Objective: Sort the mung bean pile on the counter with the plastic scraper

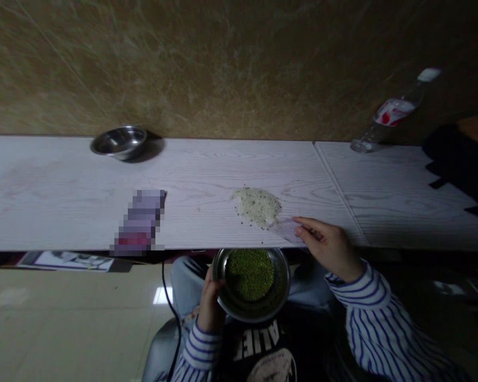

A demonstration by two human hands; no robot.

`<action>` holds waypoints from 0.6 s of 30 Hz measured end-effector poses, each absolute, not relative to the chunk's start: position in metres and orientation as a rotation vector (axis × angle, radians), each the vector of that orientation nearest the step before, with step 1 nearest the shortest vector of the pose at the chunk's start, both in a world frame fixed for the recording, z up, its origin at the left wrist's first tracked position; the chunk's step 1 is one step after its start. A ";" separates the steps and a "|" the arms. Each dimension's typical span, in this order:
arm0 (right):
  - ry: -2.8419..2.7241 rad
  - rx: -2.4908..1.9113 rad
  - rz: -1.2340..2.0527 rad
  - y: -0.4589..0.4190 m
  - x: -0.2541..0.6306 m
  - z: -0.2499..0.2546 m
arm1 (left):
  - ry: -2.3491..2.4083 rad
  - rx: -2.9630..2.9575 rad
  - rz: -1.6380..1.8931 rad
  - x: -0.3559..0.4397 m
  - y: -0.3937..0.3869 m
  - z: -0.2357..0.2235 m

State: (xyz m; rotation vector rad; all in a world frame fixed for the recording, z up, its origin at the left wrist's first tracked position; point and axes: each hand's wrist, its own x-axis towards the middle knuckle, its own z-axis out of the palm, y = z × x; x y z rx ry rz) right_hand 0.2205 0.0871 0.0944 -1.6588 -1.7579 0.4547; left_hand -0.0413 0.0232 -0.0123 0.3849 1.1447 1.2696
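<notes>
My left hand grips the rim of a steel bowl held over my lap, just below the table's front edge. Green mung beans cover the bottom of this bowl. Between the fingers of my right hand is a thin, clear plastic piece, ribbed and see-through; its exact kind is hard to make out. Its far edge meets the near right side of a pile of white rice spread on the table. Dark specks are mixed through the rice, and a few lie loose around it.
A second steel bowl stands at the back left of the white wood-grain table. A pixelated flat object lies at the front left. At the back right are a clear bottle and a dark cloth-like item. A cable hangs down.
</notes>
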 end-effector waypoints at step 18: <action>-1.721 -1.656 0.506 0.080 0.215 0.090 | 1.110 0.367 1.297 -0.041 0.024 -0.021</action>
